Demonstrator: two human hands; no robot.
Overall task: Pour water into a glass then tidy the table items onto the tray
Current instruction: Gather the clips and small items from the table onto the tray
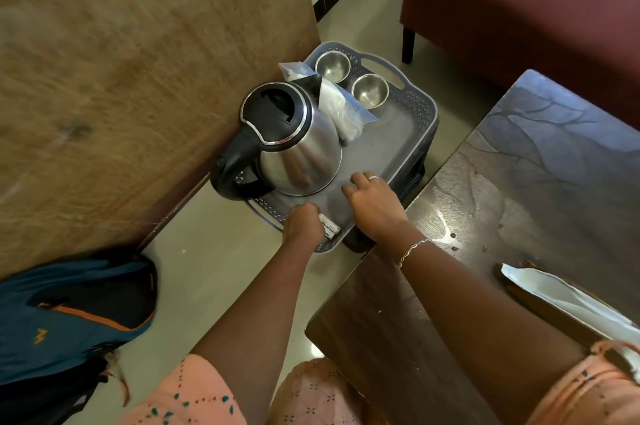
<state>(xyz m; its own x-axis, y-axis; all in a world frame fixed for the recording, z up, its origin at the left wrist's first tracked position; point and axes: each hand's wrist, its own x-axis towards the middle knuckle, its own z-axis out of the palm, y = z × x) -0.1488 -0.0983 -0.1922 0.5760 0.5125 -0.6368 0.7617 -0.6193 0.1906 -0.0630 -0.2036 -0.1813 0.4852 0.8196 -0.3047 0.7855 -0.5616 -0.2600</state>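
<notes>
Kettle [294, 144] fills the left half of the tray [412, 134], its handle jutting past the near-left corner; steel cups [370, 91] crowd the far edge, plastic packets [341, 106] wedged between them and the kettle. Bare floor runs open along the right edge. The left hand [303, 222] and right hand [374, 205] occupy the near edge. A wooden panel [138, 78] hems the left, a table [485, 217] the right
</notes>
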